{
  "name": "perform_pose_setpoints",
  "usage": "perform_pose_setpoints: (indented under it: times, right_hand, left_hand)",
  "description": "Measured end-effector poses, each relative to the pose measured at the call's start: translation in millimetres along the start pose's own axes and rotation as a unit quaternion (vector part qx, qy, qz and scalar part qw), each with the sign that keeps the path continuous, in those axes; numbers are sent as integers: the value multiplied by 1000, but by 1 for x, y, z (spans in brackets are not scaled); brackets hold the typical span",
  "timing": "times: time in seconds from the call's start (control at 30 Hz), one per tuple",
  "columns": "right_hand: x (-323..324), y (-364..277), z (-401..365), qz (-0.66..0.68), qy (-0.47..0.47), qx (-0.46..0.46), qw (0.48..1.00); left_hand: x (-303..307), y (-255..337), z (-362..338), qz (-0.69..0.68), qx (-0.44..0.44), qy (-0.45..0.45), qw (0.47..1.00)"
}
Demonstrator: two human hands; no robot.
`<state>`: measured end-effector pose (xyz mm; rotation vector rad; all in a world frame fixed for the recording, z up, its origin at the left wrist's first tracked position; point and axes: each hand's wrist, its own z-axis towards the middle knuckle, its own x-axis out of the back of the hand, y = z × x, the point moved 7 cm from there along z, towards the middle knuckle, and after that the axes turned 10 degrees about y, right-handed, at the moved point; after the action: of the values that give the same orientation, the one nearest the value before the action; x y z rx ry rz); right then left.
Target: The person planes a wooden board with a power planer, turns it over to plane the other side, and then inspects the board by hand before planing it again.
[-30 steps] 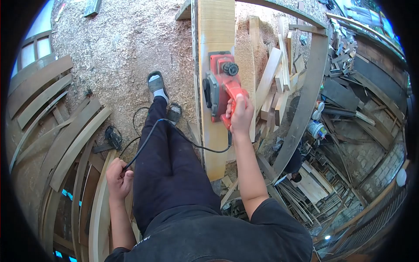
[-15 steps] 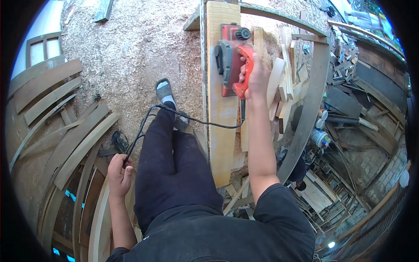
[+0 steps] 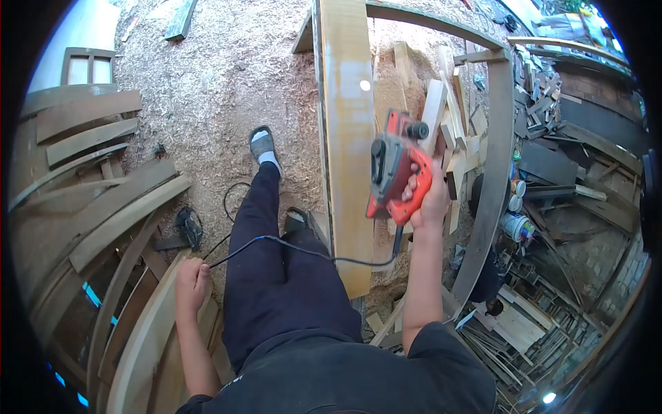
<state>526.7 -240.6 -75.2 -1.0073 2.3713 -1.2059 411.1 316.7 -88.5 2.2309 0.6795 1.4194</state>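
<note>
On a shavings-strewn floor [image 3: 207, 103], a person in a dark shirt [image 3: 345, 372] holds a red power planer [image 3: 395, 169] just off the right edge of a long pale board [image 3: 347, 159], near the centre of the frame. The right hand is the grip [image 3: 432, 200] on the tool, its fingers wrapped firmly round the looped handle [image 3: 425, 184].

From that grip, the board lies toward the left of the picture, its long axis running from the top edge of the frame to below centre, beside the person's legs [image 3: 276, 283]. The planer sits slightly askew to that line, its upper end leaning right and its lower left corner meeting the board's edge in this view; whether the two touch, an onlooker cannot tell.

The right hand is plainly the nearer one to the board. The left hand [image 3: 192, 281], at lower left, is well apart across the legs, closed on a black cord [image 3: 303, 248] that crosses the thighs to the planer's lower end. Loose offcuts [image 3: 433, 103] lie right of the board; curved timbers [image 3: 131, 221] line the frame's left side.
</note>
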Motion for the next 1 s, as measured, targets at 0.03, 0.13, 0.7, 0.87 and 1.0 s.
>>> perform_pose_setpoints:
  times: [0.03, 0.13, 0.7, 0.87, 1.0]
  right_hand:
    - [31, 16, -16, 7, 16, -20, 1000]
    - [113, 53, -64, 19, 43, -64, 997]
    - [358, 202, -161, 9, 144, -217, 965]
    - [386, 238, -143, 31, 147, -220, 964]
    - [412, 274, -136, 84, 139, -259, 952]
  left_hand:
    - [-8, -5, -19, 1, -4, 5, 1000]
    - [-3, -9, -72, -71, -30, 197, 977]
    - [-53, 6, -212, 19, -35, 17, 999]
    - [-141, -15, -214, 5, 61, -154, 986]
    - [-180, -57, -230, 115, 41, -243, 962]
